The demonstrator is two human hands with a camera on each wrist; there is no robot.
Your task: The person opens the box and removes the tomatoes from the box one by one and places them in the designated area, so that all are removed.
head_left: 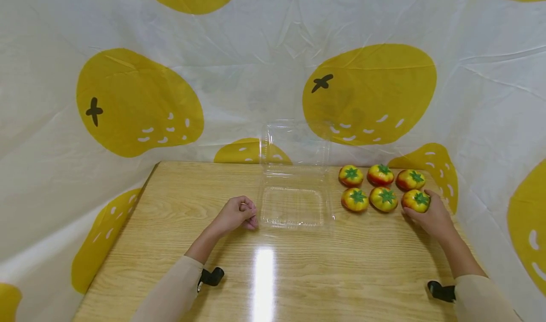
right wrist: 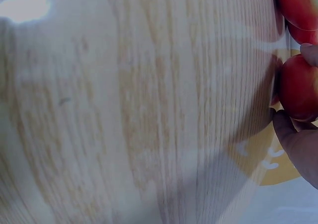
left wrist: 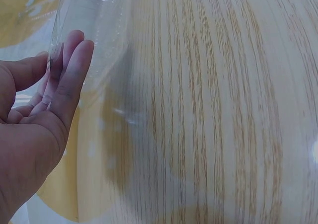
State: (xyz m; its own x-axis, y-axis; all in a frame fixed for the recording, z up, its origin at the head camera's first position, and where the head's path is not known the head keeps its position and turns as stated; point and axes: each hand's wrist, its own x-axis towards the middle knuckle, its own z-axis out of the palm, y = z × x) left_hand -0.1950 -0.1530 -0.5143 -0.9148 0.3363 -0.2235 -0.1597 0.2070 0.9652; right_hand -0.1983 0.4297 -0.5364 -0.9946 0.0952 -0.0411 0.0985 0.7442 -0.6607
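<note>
A clear plastic clamshell container (head_left: 294, 226) stands with its lid raised on the wooden table. At its left side is my left hand (head_left: 236, 214), whose thumb and fingers pinch the clear plastic edge in the left wrist view. My right hand (head_left: 436, 217) grips a yellow-red toy tomato (head_left: 414, 201) with a green leafy top, the front right one of two rows. In the right wrist view this tomato (right wrist: 298, 87) shows its red side between thumb and fingers. Several like tomatoes (head_left: 383, 199) lie between it and the container.
The wooden table (head_left: 324, 274) ends at the back against a pale cloth (head_left: 251, 89) printed with yellow fruit shapes. The raised lid (head_left: 294, 144) stands near that cloth. A bright light reflection lies on the tabletop's front half.
</note>
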